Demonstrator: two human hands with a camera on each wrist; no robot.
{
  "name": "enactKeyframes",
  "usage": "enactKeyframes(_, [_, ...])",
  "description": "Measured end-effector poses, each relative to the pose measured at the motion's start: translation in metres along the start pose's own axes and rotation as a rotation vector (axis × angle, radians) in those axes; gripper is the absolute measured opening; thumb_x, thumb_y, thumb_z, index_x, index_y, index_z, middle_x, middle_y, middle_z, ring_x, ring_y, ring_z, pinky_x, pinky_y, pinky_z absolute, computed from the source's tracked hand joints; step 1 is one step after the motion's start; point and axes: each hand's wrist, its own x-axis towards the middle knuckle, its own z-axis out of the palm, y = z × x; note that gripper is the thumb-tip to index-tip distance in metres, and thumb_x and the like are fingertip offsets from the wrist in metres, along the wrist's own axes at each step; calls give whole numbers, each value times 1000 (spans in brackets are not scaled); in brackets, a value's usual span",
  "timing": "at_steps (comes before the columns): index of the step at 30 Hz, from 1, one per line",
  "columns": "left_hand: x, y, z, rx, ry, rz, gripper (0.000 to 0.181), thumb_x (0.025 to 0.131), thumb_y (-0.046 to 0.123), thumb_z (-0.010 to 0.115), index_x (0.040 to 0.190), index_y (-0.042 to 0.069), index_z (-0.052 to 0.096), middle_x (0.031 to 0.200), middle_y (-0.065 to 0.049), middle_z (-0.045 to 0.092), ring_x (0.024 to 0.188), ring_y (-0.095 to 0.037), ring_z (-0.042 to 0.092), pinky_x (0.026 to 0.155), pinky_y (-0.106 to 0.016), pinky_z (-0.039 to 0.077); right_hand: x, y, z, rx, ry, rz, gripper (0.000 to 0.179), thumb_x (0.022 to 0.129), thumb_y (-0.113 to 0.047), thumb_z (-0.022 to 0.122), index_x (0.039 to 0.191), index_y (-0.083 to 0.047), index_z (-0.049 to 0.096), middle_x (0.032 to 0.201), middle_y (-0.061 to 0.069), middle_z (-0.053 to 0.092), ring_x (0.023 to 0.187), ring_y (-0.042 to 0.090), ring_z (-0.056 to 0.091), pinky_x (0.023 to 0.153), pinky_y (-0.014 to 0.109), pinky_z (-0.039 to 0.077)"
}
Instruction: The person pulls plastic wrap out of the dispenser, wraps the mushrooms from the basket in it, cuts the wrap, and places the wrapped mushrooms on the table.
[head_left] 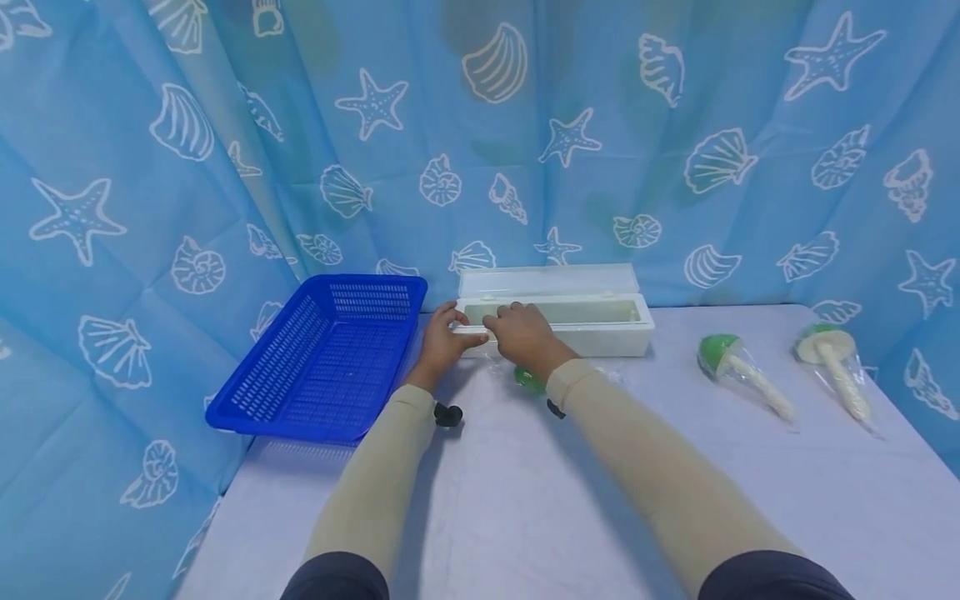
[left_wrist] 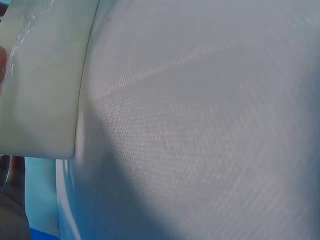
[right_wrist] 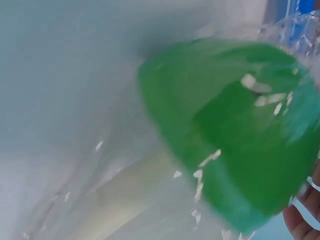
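Note:
A white box (head_left: pixel 577 340), shaped like a plastic wrap dispenser, stands at the table's back with its lid (head_left: pixel 547 282) raised. My left hand (head_left: pixel 442 337) grips its left end, thumb along the front rim. In the left wrist view, clear film (left_wrist: pixel 22 37) lies over the box's front. My right hand (head_left: pixel 525 333) is at the front rim close to the left hand, fingers bent; I cannot tell what its hidden fingertips hold. Below it lies a mushroom-shaped item with a green cap (head_left: pixel 529 380); the right wrist view shows this cap (right_wrist: pixel 240 130) and pale stem (right_wrist: pixel 120 200) under clear film.
To the left is a blue plastic basket (head_left: pixel 315 433). At the right lie two similar film-wrapped mushrooms (head_left: pixel 750 375), (head_left: pixel 836 371) with green caps and pale stems. A blue curtain (head_left: pixel 450 125) with shell prints hangs behind and beside the white-covered table (head_left: pixel 495 517).

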Motion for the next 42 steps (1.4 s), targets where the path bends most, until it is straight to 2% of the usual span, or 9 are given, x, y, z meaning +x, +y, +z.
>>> enactKeyframes(6, [0, -3, 0, 7, -5, -14, 37, 72, 24, 88, 86, 8, 58, 149, -9, 40, 139, -32, 31, 110, -46, 29, -15, 21, 6, 17, 1, 4, 31, 95, -16, 61, 126, -16, 59, 104, 8, 63, 96, 29, 58, 85, 47, 48])
enactKeyframes(12, [0, -7, -2, 4, 1, -26, 37, 71, 23, 89, 86, 8, 58, 148, -9, 41, 139, -32, 31, 111, -45, 27, -38, 53, 16, 21, 20, 31, 29, 94, -13, 60, 123, -16, 58, 103, 9, 62, 98, 31, 56, 89, 49, 44])
enactKeyframes(19, [-1, -8, -4, 19, 1, -58, 38, 72, 24, 88, 88, 9, 58, 150, -8, 39, 140, -32, 29, 112, -45, 26, -77, 97, 26, -46, 82, 52, 27, 90, -9, 66, 115, -14, 58, 99, 10, 60, 97, 33, 55, 90, 52, 43])
enactKeyframes(25, [-5, -5, -6, 12, 10, -48, 37, 72, 23, 88, 87, 8, 57, 149, -10, 40, 140, -33, 29, 112, -47, 26, -112, 130, 30, -130, 155, 9, 17, 89, -5, 65, 103, -9, 57, 91, 10, 57, 88, 33, 54, 83, 51, 45])
enactKeyframes(31, [-8, -3, -3, -9, 5, -28, 37, 72, 21, 88, 87, 8, 57, 149, -10, 40, 139, -33, 30, 109, -47, 31, -145, 163, 33, -168, 161, 31, 18, 88, -4, 66, 104, -9, 59, 98, 10, 61, 94, 34, 55, 88, 53, 43])
enactKeyframes(35, [-7, -2, -1, -36, -5, -6, 36, 73, 19, 88, 88, 7, 57, 149, -11, 39, 139, -33, 30, 108, -47, 34, -159, 173, 37, -116, 231, 15, 26, 86, 0, 66, 110, -7, 60, 107, 12, 63, 96, 36, 57, 87, 53, 44])
enactKeyframes(37, [-6, -1, 0, -48, -13, -1, 35, 74, 17, 87, 88, 7, 57, 150, -12, 38, 140, -33, 29, 108, -47, 34, -160, 172, 38, -76, 239, 33, 26, 87, -1, 63, 112, -7, 59, 110, 13, 63, 97, 37, 57, 88, 53, 44])
enactKeyframes(42, [-6, 3, 0, -11, -37, 2, 34, 76, 18, 85, 96, 6, 60, 151, -14, 36, 140, -35, 28, 111, -48, 28, -150, 164, 28, 63, 148, 186, 29, 95, -18, 60, 120, -5, 61, 118, 16, 62, 108, 38, 53, 92, 55, 42])
